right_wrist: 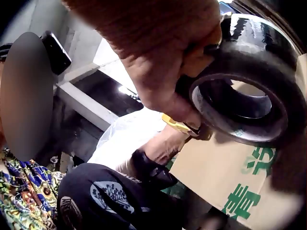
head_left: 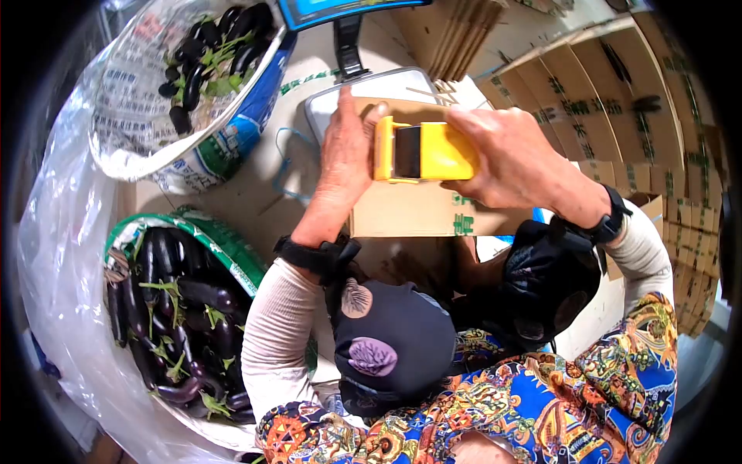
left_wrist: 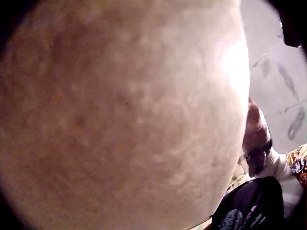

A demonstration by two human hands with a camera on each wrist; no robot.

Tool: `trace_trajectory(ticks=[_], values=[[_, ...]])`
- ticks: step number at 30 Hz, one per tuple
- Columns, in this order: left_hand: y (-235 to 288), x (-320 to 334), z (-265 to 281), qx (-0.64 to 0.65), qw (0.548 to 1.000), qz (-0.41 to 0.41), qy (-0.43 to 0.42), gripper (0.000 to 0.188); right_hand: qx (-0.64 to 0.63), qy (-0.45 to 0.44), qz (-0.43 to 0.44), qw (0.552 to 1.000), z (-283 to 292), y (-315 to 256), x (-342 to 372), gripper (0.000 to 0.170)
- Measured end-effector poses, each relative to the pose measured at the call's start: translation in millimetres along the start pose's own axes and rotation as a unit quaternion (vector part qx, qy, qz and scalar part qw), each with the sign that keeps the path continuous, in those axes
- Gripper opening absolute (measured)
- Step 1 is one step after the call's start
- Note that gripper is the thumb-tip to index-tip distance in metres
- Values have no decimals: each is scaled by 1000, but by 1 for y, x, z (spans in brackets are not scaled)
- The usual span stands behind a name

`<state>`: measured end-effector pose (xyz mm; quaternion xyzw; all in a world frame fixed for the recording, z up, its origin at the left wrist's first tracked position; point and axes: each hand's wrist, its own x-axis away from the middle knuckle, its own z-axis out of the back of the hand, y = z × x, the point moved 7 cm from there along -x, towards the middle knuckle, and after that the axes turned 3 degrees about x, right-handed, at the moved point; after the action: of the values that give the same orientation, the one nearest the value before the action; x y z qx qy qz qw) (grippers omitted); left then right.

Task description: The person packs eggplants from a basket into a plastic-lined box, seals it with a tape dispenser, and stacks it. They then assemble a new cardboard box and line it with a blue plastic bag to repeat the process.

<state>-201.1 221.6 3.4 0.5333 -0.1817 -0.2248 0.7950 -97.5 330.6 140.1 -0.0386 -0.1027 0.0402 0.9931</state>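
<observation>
In the head view, my right hand grips a yellow tape dispenser over a cardboard box with green print. A large tape roll shows in the right wrist view, close beside the gripping fingers. My left hand lies along the box's left side, its index finger extended, with the thumb close to the dispenser's left end. Skin at close range fills most of the left wrist view and hides what that hand touches.
The box sits over a scale platform, below a blue-framed display. Two sacks of eggplants stand on the left, one white-rimmed, one green-edged. Flattened cartons are stacked on the right. My knees are close below the box.
</observation>
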Motion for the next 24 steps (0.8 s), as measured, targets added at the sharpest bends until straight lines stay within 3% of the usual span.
trace_trajectory(ticks=[3,4,5,7,8,10,11,13,14,16,20,24], values=[[9,-5,0,-30,999,9,5,70,-1,36,4,999,3,0,3,53],[8,-1,-2,81,993,86,-19,65,-11,45,31,998,7,-5,2,50],[6,-1,1,-71,996,45,-3,61,-16,43,34,998,3,-5,1,44],[21,9,5,16,1000,18,-8,58,-40,36,36,998,7,-2,7,41],[16,6,8,-106,994,-9,13,57,-37,26,26,999,8,1,14,40],[9,2,11,-193,981,12,17,58,-30,4,4,1000,8,14,31,39],[3,2,13,-235,971,26,20,58,-33,65,28,997,8,24,45,39],[-8,-1,13,-289,955,-50,49,57,-59,72,43,995,10,52,77,43],[-18,-4,13,-290,951,-87,61,56,-61,62,16,996,9,69,96,63],[-34,-8,19,-291,949,-102,62,56,-40,71,-28,996,-7,100,131,56],[-20,-6,25,-267,960,-52,61,58,-82,86,-59,991,-38,147,174,52],[-11,-1,32,-243,968,-20,64,62,-127,105,-83,983,-59,164,189,61]])
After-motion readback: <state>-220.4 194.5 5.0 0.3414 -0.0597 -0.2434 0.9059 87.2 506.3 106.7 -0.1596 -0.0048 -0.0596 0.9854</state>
